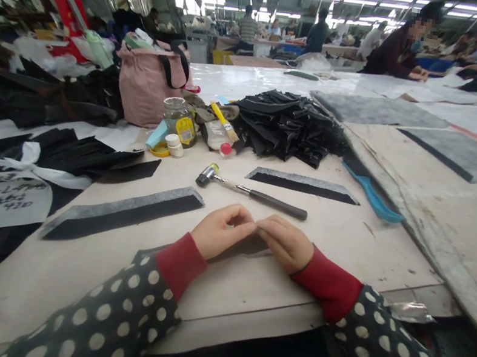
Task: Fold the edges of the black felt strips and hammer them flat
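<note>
My left hand [224, 230] and my right hand [285, 242] meet above the table near its front edge, fingertips touching or almost so. Both have closed fingers on a dark strip [252, 246], mostly hidden under them. Just beyond lies a mallet [258, 195] with a black grip and a metal head. Left of my hands rests a black strip with a grey border [130, 215]; a similar strip [304, 185] lies behind the mallet.
A pile of black pieces [283, 122] stands at the back, beside a glass jar [179, 122], a yellow-handled brush [224, 122] and a pink bag [144, 85]. Tied black bundles with a written label [15, 204] are at left. A blue curved tool [374, 196] lies right. A co-worker [397, 49] stands beyond.
</note>
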